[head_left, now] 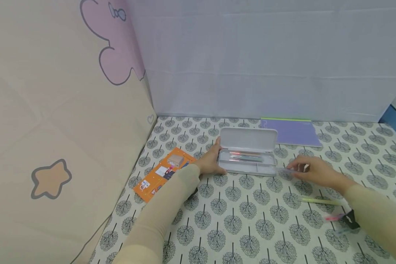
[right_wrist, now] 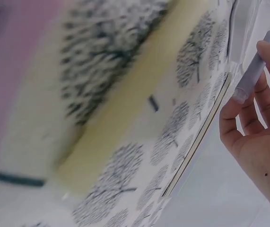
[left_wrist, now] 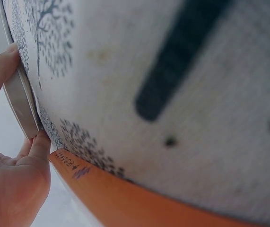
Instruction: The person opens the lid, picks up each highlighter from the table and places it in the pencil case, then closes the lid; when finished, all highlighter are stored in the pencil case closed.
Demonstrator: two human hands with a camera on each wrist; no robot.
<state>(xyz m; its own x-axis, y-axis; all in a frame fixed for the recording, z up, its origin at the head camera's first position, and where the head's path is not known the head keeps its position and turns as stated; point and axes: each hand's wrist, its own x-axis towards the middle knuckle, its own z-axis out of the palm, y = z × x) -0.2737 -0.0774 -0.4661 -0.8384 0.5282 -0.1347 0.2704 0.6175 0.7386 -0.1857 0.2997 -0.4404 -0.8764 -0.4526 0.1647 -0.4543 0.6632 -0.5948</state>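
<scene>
Pinching a greyish pen [right_wrist: 254,72] in the right grip [head_left: 313,171], just beside the open pencil case [head_left: 249,140] on the desk [head_left: 224,240]; touching the case's left end with the left grip [head_left: 210,161] spread wide.

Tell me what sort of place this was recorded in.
Probably an indoor tabletop corner set up for stationery: a tree-print cloth covers the surface, an open pencil case lies on it near a purple notebook, and a cartoon-printed backdrop rises at left.

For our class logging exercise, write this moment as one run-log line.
left hand: holds open pencil case; right hand: pinches purplish pen; case: pens inside; yellow pen: on tablecloth
</scene>
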